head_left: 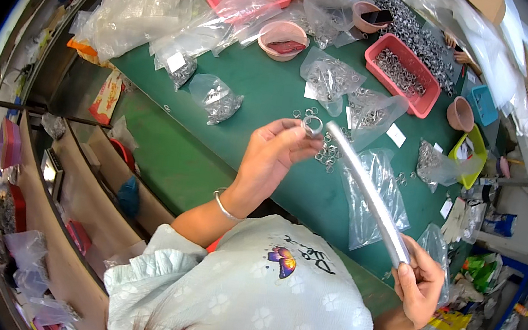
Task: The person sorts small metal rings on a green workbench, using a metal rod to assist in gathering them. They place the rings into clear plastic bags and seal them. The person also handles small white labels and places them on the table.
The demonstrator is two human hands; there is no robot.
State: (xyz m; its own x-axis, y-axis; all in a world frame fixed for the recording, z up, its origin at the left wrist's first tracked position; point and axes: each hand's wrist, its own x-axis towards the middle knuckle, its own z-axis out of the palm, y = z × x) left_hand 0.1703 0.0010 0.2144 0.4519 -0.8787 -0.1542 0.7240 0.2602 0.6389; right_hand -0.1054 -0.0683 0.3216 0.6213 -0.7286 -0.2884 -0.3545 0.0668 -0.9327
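My left hand [276, 153] pinches a shiny silver ring [311, 125] between thumb and fingers above the green table. In my right hand [421, 281] is the thicker lower end of a long silver ring mandrel [366, 189]. The mandrel slants up and left, and its thin tip stands just right of the ring, apart from it. Beneath the two hands several loose rings [327, 157] lie on the table [260, 102]. A flat clear plastic bag [369, 211] lies under the mandrel. Beyond it sits a clear bag of rings [370, 114].
More bags of metal rings [218, 101] are spread over the table. A pink basket [431, 101] full of rings stands before a large ring pile [418, 35] at the back. Drawers [63, 193] line the left. Another person's hands [465, 58] show at the far right.
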